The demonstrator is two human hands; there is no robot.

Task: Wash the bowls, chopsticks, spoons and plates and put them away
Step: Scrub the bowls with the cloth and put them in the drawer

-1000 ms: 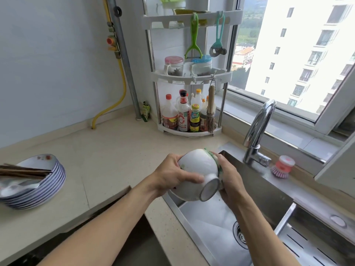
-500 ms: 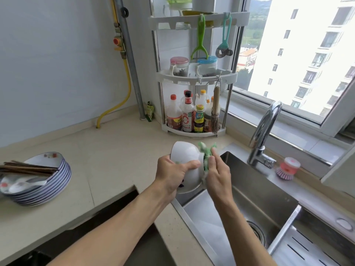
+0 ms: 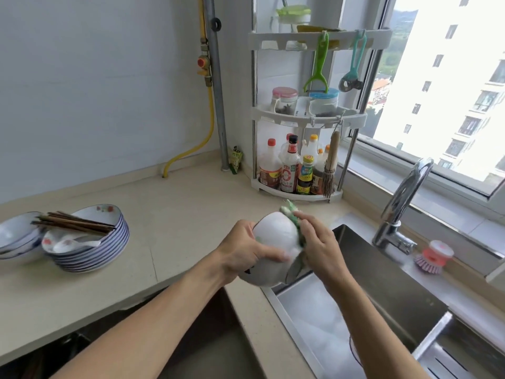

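My left hand (image 3: 246, 250) grips a white bowl (image 3: 273, 242), turned on its side above the left edge of the steel sink (image 3: 388, 285). My right hand (image 3: 319, 244) presses a green cloth (image 3: 293, 214) against the bowl's right side, fingers curled over it. On the counter at the left stands a stack of blue-striped plates (image 3: 90, 255) with a white spoon (image 3: 73, 243) and dark chopsticks (image 3: 73, 224) lying on top. More bowls (image 3: 16, 236) sit at the far left edge.
A chrome faucet (image 3: 404, 198) rises behind the sink, with a pink dish brush (image 3: 433, 257) to its right. A corner rack (image 3: 306, 116) of sauce bottles and jars stands behind my hands. A drain rack (image 3: 464, 359) lies at the lower right.
The bowl has been turned in my left hand while my right hand slides the green cloth over its outer side. The view has shifted right, so the plate stack shows further in.
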